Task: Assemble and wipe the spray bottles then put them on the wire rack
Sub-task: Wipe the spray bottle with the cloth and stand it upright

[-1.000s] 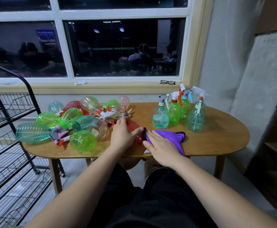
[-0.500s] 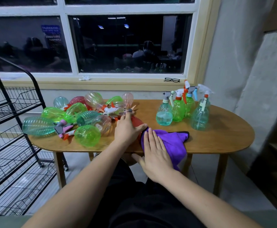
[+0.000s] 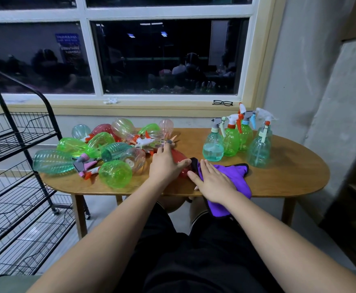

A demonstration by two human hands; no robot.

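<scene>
**Table** (image 3: 289,180): oval, wooden, standing under a window. All places below are given from it.

**Red bottle** (image 3: 180,160): lies on its side at the middle of the table, near the front edge. It is mostly covered by the left hand, and its far end is hidden.

**Left hand** (image 3: 165,163): lies on top of the red bottle and holds it down. The fingers stretch forward toward the table's middle and the thumb is spread out to the side along the bottle.

**Cloth** (image 3: 237,172): purple with a dark hem, on the table's front edge just right of the middle. One end touches the red bottle and the other hangs over the edge.

**Right hand** (image 3: 215,180): pressed flat on the cloth at the table's front edge, fingers straight and a little apart.

**Upright bottles** (image 3: 230,142): a close cluster on the table's right half toward the back, teal and green, each with a spray head fitted (they overlap, so the count is unclear).

**Loose bottles** (image 3: 109,149): a heap lying on their sides across the table's left half, in green, teal, pink and clear.

**Spray heads** (image 3: 86,166): scattered among the heap on the table's left half, unattached.

**Rack** (image 3: 14,166): black wire with tiered shelves, on the floor at the table's left end.

**Glasses** (image 3: 222,103): dark-framed, on the window sill behind the table.
</scene>
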